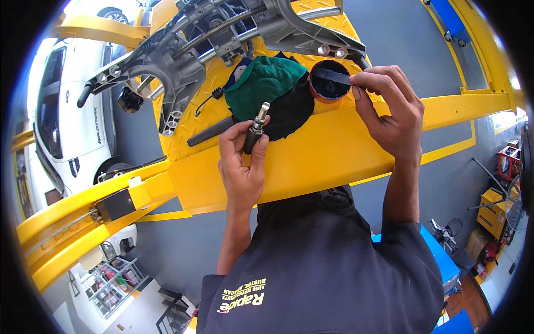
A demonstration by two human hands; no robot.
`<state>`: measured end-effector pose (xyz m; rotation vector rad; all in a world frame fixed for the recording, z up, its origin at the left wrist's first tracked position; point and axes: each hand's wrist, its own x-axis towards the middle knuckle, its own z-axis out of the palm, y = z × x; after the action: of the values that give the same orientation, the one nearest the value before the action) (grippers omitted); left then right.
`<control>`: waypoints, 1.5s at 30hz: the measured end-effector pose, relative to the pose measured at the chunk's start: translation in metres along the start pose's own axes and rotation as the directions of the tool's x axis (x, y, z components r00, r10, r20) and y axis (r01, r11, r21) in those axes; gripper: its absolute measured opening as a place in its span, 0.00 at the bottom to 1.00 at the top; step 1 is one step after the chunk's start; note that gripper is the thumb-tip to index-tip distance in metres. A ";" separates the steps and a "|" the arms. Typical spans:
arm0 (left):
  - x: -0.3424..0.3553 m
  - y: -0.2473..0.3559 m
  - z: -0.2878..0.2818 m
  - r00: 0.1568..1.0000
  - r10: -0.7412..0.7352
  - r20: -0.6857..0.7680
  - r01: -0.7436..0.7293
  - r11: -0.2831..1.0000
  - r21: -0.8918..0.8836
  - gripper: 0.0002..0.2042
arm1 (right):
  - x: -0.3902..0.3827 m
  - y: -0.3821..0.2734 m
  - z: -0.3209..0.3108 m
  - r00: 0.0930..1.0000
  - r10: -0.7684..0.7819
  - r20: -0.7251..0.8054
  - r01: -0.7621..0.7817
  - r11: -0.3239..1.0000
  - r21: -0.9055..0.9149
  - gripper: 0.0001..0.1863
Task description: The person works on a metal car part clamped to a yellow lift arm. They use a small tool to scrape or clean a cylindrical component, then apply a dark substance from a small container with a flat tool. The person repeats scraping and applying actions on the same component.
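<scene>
My left hand (241, 173) pinches a short metal pin (259, 118) with a black lower sleeve between thumb and fingers, its bare silver tip pointing up. The thumb and fingers of my right hand (392, 108) are closed on a thin, flat dark strip (332, 75). The strip reaches over the mouth of a round tub (325, 100) with a reddish side, which holds a dark, shiny paste like grease. Whether its far end touches the paste, I cannot tell. Left of the tub, a green cloth (266, 80) lies bunched with a black cloth (289, 114).
A large grey metal clamp frame (181, 83) with arms and a threaded rod rests on the yellow tread-plate platform (178, 136). A dark bar-like handle (210, 131) lies near the cloths. A yellow beam (311, 167) crosses before me. A white vehicle (78, 111) stands left.
</scene>
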<state>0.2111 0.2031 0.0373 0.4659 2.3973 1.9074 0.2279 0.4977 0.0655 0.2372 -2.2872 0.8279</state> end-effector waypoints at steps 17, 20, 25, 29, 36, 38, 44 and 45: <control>-0.001 0.001 -0.001 0.999 -0.008 -0.039 0.010 0.999 0.053 0.16 | 0.002 -0.005 0.001 0.999 -0.047 -0.008 0.047 0.999 -0.016 0.09; -0.002 0.002 -0.001 0.999 -0.001 -0.041 0.003 0.999 0.035 0.17 | 0.001 -0.005 0.000 1.000 -0.017 -0.018 0.016 1.000 -0.017 0.08; -0.003 0.001 0.000 0.999 0.016 -0.034 -0.017 0.999 -0.051 0.17 | 0.000 -0.004 0.001 1.000 0.024 -0.013 -0.024 1.000 0.009 0.07; -0.003 0.003 0.000 0.999 0.024 -0.034 -0.026 0.997 -0.067 0.17 | -0.009 -0.006 -0.006 0.955 0.280 -0.099 -0.253 0.941 0.222 0.06; -0.005 0.000 -0.002 0.997 0.028 -0.077 -0.039 0.989 -0.142 0.16 | -0.023 -0.011 -0.008 0.732 0.679 -0.063 -0.506 0.602 0.617 0.12; -0.005 0.004 -0.001 0.996 0.033 -0.082 -0.045 0.989 -0.143 0.16 | -0.026 -0.012 -0.007 0.711 0.702 -0.047 -0.514 0.564 0.647 0.12; -0.005 0.001 0.001 0.991 0.101 -0.083 -0.106 0.992 -0.064 0.16 | -0.027 -0.014 -0.005 0.685 0.728 -0.039 -0.512 0.518 0.686 0.12; -0.004 0.002 0.002 0.992 0.101 -0.079 -0.106 0.993 -0.057 0.16 | -0.027 -0.014 -0.005 0.684 0.729 -0.035 -0.507 0.509 0.696 0.12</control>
<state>0.2158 0.2040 0.0379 0.5333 2.3975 2.0706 0.2565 0.4882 0.0571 -0.4734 -1.6527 1.8878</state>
